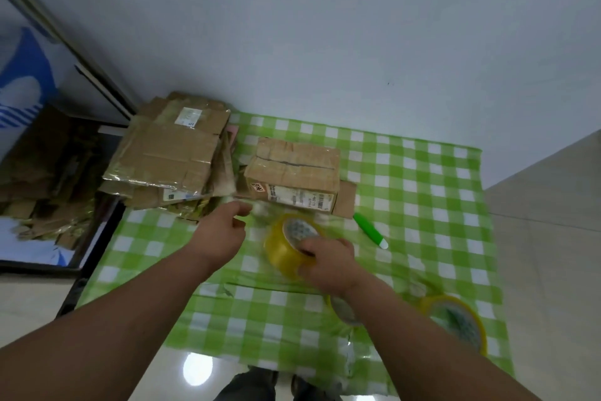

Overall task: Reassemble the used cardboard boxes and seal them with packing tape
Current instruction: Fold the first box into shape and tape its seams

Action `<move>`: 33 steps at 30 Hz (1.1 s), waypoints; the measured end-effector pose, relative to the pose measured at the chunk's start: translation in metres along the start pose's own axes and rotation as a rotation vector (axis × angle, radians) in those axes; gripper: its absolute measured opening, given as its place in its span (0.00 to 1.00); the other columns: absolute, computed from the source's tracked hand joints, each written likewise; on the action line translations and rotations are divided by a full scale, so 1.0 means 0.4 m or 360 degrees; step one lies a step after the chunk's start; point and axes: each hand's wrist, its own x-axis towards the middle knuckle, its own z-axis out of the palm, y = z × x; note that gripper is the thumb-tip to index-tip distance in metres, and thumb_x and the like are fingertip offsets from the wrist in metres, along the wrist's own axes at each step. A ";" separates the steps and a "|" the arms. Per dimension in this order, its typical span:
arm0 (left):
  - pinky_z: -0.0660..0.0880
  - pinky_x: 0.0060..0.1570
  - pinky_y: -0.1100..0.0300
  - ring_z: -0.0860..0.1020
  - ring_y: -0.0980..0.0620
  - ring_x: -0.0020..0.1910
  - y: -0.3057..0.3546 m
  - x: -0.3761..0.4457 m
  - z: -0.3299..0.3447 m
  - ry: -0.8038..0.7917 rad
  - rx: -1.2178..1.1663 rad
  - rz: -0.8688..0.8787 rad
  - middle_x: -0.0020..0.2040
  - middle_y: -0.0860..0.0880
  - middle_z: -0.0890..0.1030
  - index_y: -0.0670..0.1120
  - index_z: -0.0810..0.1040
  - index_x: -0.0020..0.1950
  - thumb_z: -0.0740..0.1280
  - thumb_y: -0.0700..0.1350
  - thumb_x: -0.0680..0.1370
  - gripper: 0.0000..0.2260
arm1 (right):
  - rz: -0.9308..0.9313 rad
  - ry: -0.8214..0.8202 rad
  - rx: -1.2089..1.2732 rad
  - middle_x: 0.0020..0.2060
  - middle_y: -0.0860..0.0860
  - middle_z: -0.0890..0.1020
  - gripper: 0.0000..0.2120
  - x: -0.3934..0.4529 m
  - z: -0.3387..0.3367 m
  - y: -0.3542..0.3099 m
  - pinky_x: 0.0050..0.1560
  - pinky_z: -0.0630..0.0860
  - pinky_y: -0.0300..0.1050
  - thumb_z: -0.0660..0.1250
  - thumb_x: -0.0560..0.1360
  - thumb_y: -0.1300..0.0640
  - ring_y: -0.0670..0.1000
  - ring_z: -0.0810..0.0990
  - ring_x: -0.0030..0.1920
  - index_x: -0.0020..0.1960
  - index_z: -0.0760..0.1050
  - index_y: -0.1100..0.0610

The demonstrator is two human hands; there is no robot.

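An assembled cardboard box with labels on its front stands on the green checked cloth. Just in front of it my right hand grips a yellow roll of packing tape, fingers curled into its core. My left hand is to the left of the roll and pinches the clear tape end, which stretches from the roll toward the box's lower left corner. A stack of flattened cardboard boxes lies at the cloth's back left corner.
A green and white cutter pen lies right of the roll. Two more tape rolls sit near my right forearm, one at the right, one partly hidden. More cardboard scraps fill a dark tray at the left. A wall rises behind.
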 end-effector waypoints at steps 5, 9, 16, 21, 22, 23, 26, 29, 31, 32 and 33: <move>0.75 0.59 0.55 0.78 0.52 0.60 0.051 -0.035 -0.023 -0.0365 -0.0595 -0.0155 0.65 0.52 0.77 0.48 0.74 0.70 0.60 0.29 0.76 0.25 | 0.0002 0.0028 0.0431 0.52 0.50 0.81 0.21 -0.011 -0.036 -0.015 0.64 0.70 0.54 0.67 0.65 0.42 0.55 0.77 0.58 0.54 0.80 0.51; 0.75 0.56 0.57 0.78 0.52 0.58 0.083 -0.044 -0.039 -0.0398 -0.0489 -0.0068 0.58 0.53 0.80 0.51 0.79 0.61 0.66 0.34 0.78 0.16 | -0.0009 0.0052 0.0515 0.45 0.48 0.78 0.17 -0.017 -0.051 -0.031 0.58 0.73 0.53 0.64 0.60 0.43 0.56 0.79 0.55 0.46 0.78 0.48; 0.79 0.50 0.51 0.79 0.48 0.48 0.103 -0.050 -0.047 -0.0167 -0.0347 -0.0092 0.48 0.45 0.81 0.45 0.79 0.46 0.70 0.38 0.77 0.03 | -0.0069 0.0097 0.0642 0.40 0.49 0.78 0.04 -0.042 -0.075 -0.058 0.52 0.75 0.54 0.66 0.60 0.44 0.58 0.79 0.50 0.32 0.74 0.35; 0.80 0.48 0.50 0.76 0.49 0.43 0.134 -0.057 -0.066 -0.0274 -0.0558 -0.0321 0.41 0.44 0.78 0.43 0.78 0.44 0.68 0.36 0.78 0.05 | -0.0097 0.0067 0.0624 0.44 0.52 0.80 0.11 -0.051 -0.097 -0.060 0.56 0.75 0.57 0.65 0.60 0.44 0.59 0.79 0.51 0.39 0.75 0.47; 0.80 0.46 0.51 0.76 0.49 0.42 0.141 -0.059 -0.070 -0.0284 -0.0583 -0.0337 0.41 0.44 0.78 0.43 0.77 0.44 0.68 0.36 0.79 0.05 | -0.0106 0.0060 0.0616 0.43 0.51 0.79 0.10 -0.053 -0.103 -0.059 0.56 0.75 0.56 0.65 0.60 0.44 0.58 0.79 0.52 0.39 0.74 0.47; 0.81 0.44 0.52 0.76 0.49 0.42 0.147 -0.059 -0.073 -0.0283 -0.0631 -0.0354 0.41 0.44 0.78 0.43 0.77 0.44 0.68 0.36 0.79 0.05 | -0.0109 0.0058 0.0626 0.42 0.50 0.78 0.09 -0.055 -0.108 -0.058 0.56 0.75 0.55 0.65 0.61 0.44 0.58 0.79 0.51 0.38 0.73 0.47; 0.79 0.39 0.54 0.78 0.49 0.44 0.167 -0.056 -0.078 -0.0220 -0.0797 -0.0373 0.45 0.43 0.79 0.43 0.76 0.45 0.66 0.36 0.80 0.04 | -0.0119 0.0127 0.0719 0.39 0.46 0.76 0.08 -0.057 -0.119 -0.042 0.50 0.74 0.51 0.69 0.70 0.46 0.51 0.76 0.44 0.39 0.72 0.47; 0.79 0.42 0.55 0.78 0.50 0.44 0.188 -0.055 -0.075 -0.0117 -0.0597 -0.0203 0.46 0.44 0.81 0.44 0.75 0.46 0.63 0.39 0.82 0.05 | -0.0155 0.0121 0.0840 0.36 0.46 0.75 0.10 -0.061 -0.128 -0.032 0.46 0.71 0.48 0.70 0.75 0.50 0.49 0.74 0.41 0.39 0.71 0.47; 0.77 0.44 0.54 0.78 0.50 0.42 0.206 -0.058 -0.071 -0.0020 -0.0446 -0.0057 0.42 0.46 0.80 0.44 0.74 0.44 0.62 0.39 0.82 0.07 | -0.0190 0.0110 0.0844 0.36 0.46 0.74 0.10 -0.059 -0.134 -0.031 0.44 0.70 0.48 0.70 0.75 0.49 0.49 0.73 0.39 0.38 0.71 0.48; 0.77 0.45 0.53 0.78 0.50 0.40 0.216 -0.058 -0.070 0.0038 -0.0409 0.0005 0.40 0.47 0.80 0.44 0.73 0.44 0.62 0.38 0.81 0.07 | -0.0213 0.0107 0.0842 0.35 0.47 0.74 0.11 -0.059 -0.138 -0.033 0.44 0.70 0.48 0.69 0.75 0.47 0.49 0.73 0.39 0.38 0.71 0.49; 0.77 0.46 0.52 0.78 0.50 0.39 0.225 -0.056 -0.069 0.0096 -0.0382 0.0052 0.39 0.47 0.80 0.44 0.74 0.44 0.62 0.38 0.81 0.07 | -0.0222 0.0112 0.0835 0.36 0.47 0.74 0.11 -0.061 -0.143 -0.035 0.44 0.70 0.48 0.68 0.74 0.46 0.49 0.73 0.40 0.38 0.71 0.49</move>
